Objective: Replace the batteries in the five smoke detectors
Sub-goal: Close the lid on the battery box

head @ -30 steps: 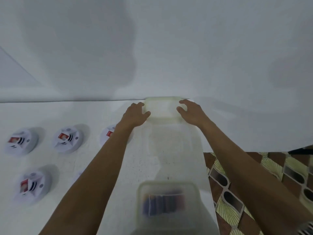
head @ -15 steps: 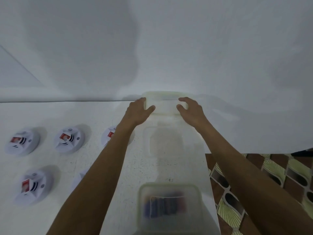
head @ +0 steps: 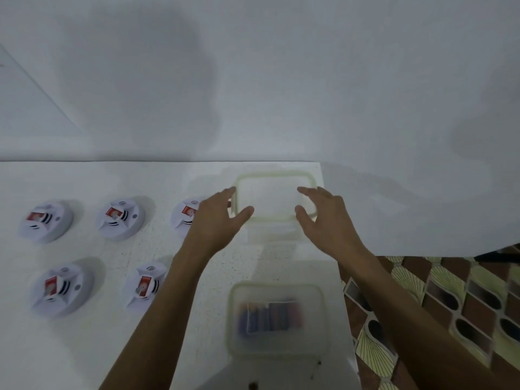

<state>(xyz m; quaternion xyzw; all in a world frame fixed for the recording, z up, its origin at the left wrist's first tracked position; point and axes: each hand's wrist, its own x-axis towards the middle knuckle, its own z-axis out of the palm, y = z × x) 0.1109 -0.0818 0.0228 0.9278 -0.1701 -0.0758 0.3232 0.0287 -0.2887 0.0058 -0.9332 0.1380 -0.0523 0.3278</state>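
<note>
Several white round smoke detectors lie face-open on the white table, three in a back row and two in front. Each shows a red-and-white battery. An empty clear container with a pale green rim sits at the table's far right corner. My left hand and my right hand flank it with fingers spread, thumbs over its near rim; contact is unclear. A second clear container near me holds blurred dark batteries.
The table's right edge runs just beside both containers, with patterned brown-and-yellow floor tiles beyond it. A white wall rises directly behind the table. My left forearm passes close to the rightmost back detector.
Both hands gripped the empty container and held it raised near the wall. It now rests at the far right corner, and the fingers have spread off it.
</note>
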